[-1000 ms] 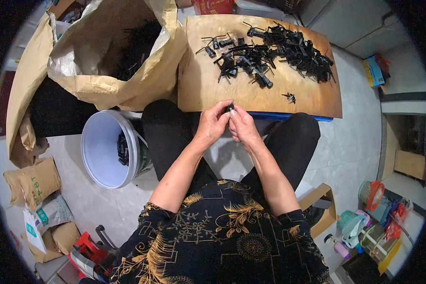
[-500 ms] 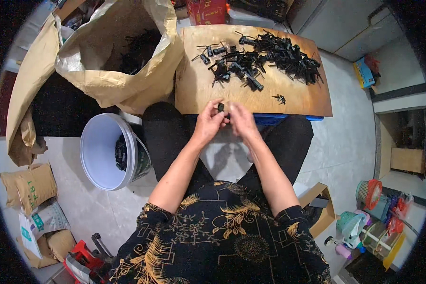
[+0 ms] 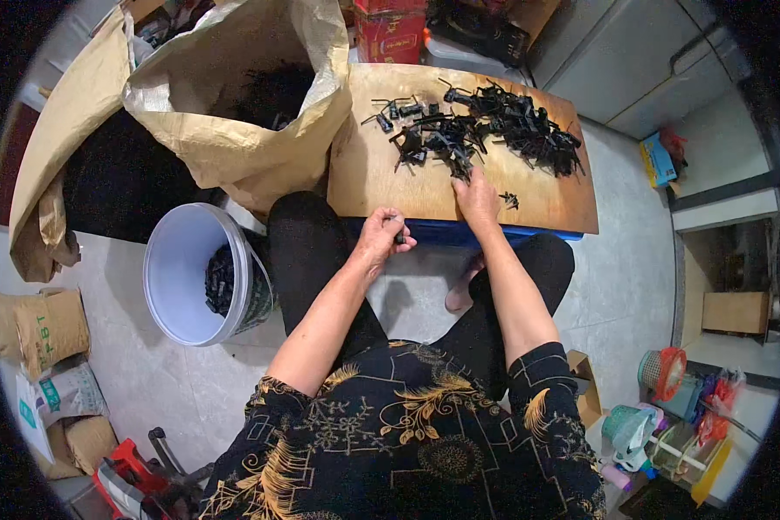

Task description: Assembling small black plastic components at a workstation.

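Note:
My left hand [image 3: 384,232] is curled just off the near edge of the wooden board [image 3: 364,186], and a small black plastic part [image 3: 399,237] shows between its fingers. Over the board, my right hand [image 3: 477,199] has its fingertips closed on a black plastic piece [image 3: 461,166] at the near side of the heap. That heap of black branched plastic parts [image 3: 524,126] spreads over the far half of the board. A few thin black scraps [image 3: 510,200] lie to the right of my right hand.
Left of my legs stands a white bucket [image 3: 159,286] with black parts [image 3: 220,282] inside. Behind it, a large open paper sack [image 3: 260,165] holds more black pieces. A red box [image 3: 390,35] sits beyond the board. Baskets [image 3: 663,373] and bags are at the lower right.
My hands have parted. The right one has moved forward and right to the heap, while the left has drawn slightly back, still holding a small black part. The view has shifted a little.

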Demonstrator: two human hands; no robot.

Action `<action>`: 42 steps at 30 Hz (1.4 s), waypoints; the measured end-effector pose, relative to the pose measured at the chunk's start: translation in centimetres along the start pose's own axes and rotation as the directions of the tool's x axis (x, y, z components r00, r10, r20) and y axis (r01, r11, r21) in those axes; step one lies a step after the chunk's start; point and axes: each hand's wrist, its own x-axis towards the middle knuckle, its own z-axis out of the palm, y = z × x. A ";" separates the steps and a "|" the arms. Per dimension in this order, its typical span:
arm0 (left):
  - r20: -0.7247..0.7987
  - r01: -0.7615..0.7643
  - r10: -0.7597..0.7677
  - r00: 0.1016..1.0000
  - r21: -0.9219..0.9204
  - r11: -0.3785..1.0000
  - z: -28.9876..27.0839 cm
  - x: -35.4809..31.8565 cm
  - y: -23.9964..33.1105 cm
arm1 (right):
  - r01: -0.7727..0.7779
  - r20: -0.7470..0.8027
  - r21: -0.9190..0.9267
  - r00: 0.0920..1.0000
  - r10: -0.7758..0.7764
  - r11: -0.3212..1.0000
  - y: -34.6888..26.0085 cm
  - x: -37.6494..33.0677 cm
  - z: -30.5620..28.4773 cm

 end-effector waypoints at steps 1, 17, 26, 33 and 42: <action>-0.001 -0.004 0.004 1.000 -0.004 1.000 -0.1 0.0 -0.1 | 0.006 -0.001 -0.001 1.000 -0.006 1.000 -0.3 0.0 -0.2; -0.030 0.065 -0.065 0.997 0.015 0.998 -0.2 -0.2 -0.2 | 0.061 -0.258 0.447 0.964 0.063 0.892 -1.0 2.6 0.6; 0.101 0.155 -0.128 0.987 -0.355 0.922 -0.3 0.4 -0.2 | -0.186 0.199 0.724 0.978 0.056 0.664 -0.7 4.1 0.0; 0.172 0.111 -0.037 0.984 -0.447 0.887 -0.2 0.1 0.5 | -0.553 0.558 0.829 0.827 -0.067 0.080 -2.6 1.5 -5.0; 0.236 0.089 -0.005 0.972 -0.349 0.933 -0.4 -0.3 0.4 | -0.381 0.520 0.787 0.833 -0.190 0.485 -4.4 -7.4 -4.9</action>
